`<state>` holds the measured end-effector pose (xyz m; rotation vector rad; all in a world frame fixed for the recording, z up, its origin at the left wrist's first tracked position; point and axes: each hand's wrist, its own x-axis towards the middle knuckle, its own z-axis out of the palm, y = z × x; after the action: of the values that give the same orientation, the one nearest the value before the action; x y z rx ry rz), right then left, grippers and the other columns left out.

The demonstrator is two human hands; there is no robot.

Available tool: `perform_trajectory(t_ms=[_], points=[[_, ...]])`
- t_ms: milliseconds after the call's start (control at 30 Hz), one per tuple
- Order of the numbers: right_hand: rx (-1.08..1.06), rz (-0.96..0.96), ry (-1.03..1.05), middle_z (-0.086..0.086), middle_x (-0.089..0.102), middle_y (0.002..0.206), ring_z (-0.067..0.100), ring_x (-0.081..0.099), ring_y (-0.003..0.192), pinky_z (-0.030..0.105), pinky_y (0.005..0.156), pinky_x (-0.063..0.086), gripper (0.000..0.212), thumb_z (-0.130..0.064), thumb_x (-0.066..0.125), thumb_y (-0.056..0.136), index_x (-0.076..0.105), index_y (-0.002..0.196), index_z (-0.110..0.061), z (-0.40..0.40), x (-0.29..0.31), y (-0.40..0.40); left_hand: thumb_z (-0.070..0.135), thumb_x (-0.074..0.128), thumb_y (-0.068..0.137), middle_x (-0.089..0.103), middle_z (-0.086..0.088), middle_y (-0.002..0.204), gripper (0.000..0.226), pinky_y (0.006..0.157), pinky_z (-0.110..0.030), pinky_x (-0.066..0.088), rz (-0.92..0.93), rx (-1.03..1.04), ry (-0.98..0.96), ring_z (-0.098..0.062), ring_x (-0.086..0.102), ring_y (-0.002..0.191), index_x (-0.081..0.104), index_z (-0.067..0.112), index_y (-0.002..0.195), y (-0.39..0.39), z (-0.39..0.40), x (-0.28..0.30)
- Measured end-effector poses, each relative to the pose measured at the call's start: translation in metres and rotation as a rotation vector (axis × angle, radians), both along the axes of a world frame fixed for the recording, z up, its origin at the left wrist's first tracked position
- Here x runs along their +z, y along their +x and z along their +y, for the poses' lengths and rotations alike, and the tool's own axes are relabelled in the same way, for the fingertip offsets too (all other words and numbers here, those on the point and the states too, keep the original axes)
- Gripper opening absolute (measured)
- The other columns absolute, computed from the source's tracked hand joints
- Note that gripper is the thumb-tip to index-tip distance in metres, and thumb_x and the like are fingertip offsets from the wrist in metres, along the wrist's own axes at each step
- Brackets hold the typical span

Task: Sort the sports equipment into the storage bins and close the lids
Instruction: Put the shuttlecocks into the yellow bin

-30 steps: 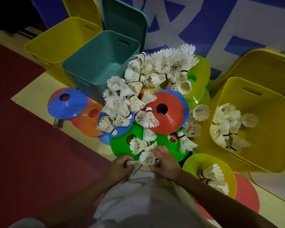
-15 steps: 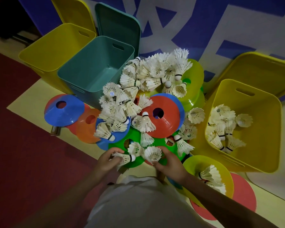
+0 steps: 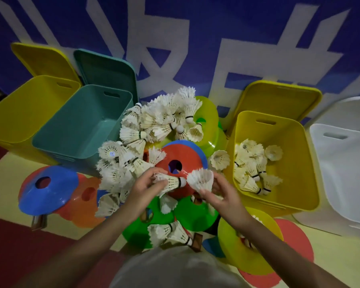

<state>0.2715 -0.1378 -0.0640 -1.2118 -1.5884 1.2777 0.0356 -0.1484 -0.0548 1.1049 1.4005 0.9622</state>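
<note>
Both hands lifted off the floor pile since earlier, left hand (image 3: pixel 142 189) fingers gripping shuttlecock (image 3: pixel 170 181) lying horizontal, cork pointing right, right hand (image 3: pixel 220 196) fingers pinching second shuttlecock (image 3: pixel 201 179)

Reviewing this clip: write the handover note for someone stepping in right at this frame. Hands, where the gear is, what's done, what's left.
Left hand holds one shuttlecock; right hand holds another, both above the red cone.
Done: about ten shuttlecocks lie in the right yellow bin.
Left: the big shuttlecock pile and the scattered cones are unsorted. Teal bin and left yellow bin look empty. All lids are off, leaning behind the bins.
</note>
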Motion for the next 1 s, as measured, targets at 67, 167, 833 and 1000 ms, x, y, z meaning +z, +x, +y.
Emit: perform_trajectory(t_ms=[67,167,833,1000], points=[[-0.065,0.061,0.049,-0.015,0.065,0.118,0.009,0.062,0.109,0.03,0.089,0.054,0.039,-0.028,0.064,0.086,0.052,0.123,-0.034,0.013,0.023,0.013,0.01,0.061,0.09,0.065,-0.004,0.105,0.019,0.069,-0.018,0.051,-0.027,-0.022,0.062,-0.008,0.064,0.086,0.062,0.017,0.108,0.017,0.025,0.019],[-0.189,0.079,0.12,-0.014,0.067,0.112,0.012,0.065,0.103,0.033,0.079,0.056,0.035,-0.024,0.061,0.091,0.053,0.123,-0.034,0.032,0.047,0.039,0.01,0.061,0.09,0.068,0.0,0.098,0.019,0.07,-0.019,0.051,-0.06,-0.085,0.145,-0.007,0.066,0.083,0.063,0.017,0.108,0.045,0.06,0.044],[-0.589,-0.148,-0.039,-0.008,0.063,0.087,0.011,0.064,0.078,0.019,0.061,0.049,0.021,-0.034,0.06,0.091,0.06,0.109,-0.024,0.058,0.013,0.21,0.025,0.065,0.085,0.056,0.004,0.12,0.021,0.077,-0.032,0.052,0.518,-0.721,0.165,-0.016,0.062,0.094,0.06,0.029,0.105,0.239,0.167,0.004],[-0.514,-0.194,-0.033,-0.011,0.061,0.074,0.003,0.06,0.068,0.017,0.058,0.045,0.014,-0.038,0.06,0.09,0.061,0.101,-0.029,0.057,0.004,0.218,0.025,0.062,0.084,0.062,0.001,0.112,0.026,0.078,-0.028,0.049,0.8,-0.904,0.096,-0.015,0.06,0.093,0.061,0.021,0.109,0.26,0.159,-0.042]])
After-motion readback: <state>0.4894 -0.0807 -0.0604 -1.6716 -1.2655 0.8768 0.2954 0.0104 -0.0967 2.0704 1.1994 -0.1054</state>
